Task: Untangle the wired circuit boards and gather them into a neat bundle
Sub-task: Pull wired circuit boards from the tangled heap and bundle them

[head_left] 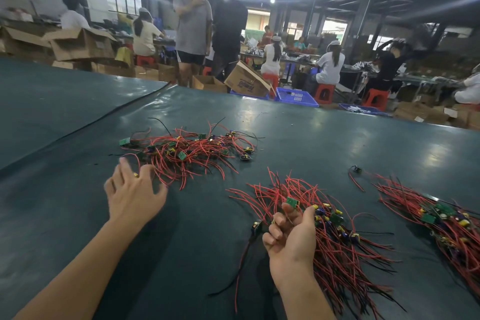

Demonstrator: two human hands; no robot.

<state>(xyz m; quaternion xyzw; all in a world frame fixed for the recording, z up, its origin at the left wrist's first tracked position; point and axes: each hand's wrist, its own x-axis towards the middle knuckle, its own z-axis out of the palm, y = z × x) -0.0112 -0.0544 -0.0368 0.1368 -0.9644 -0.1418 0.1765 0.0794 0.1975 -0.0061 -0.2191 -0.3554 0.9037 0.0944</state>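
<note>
Our left hand (pixel 135 195), fingers spread and holding nothing, hovers at the near edge of the tangled pile (pixel 189 153) on the counter (pixel 202 228). We should pinch one board and draw its wires out slowly, not yank. Our right hand (pixel 291 236) curls round the gathered bundle (pixel 337 241): small green boards, red and black leads fanned toward us.

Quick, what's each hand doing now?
Left hand: open, beside the tangled pile of red-wired green circuit boards.
Right hand: grips a gathered bundle of such boards.
</note>
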